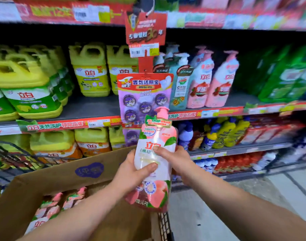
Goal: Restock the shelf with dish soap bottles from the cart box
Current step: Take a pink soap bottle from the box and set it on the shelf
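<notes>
Over the cardboard box [61, 173] in the cart, the peach dish soap bottle [161, 174] is up in the air, upright with a slight tilt, and both hands are on it. The left hand [131, 171] wraps the waist from the left with its thumb across the front label. The right hand [176, 159] clasps the other side, thumb pressed on the upper label.

It looks full, so expect real weight for its size. The plastic body is stiff but glossy, and that shiny label could slide under a loose grip. The narrowed waist where the hands sit now is the sensible hold. The pink pump head [161, 111] is the weak point, so don't lift by it, and the paper collar tag round the neck could tear.

More of the same bottles [51, 204] lie down in the box. On the middle shelf [239, 100], matching pink pump bottles [218, 79] stand in a row with a dark gap just beside them, likely the spot. The hanging strip of toilet fresheners [145, 94] dangles between bottle and shelf, so swing right of it.
</notes>
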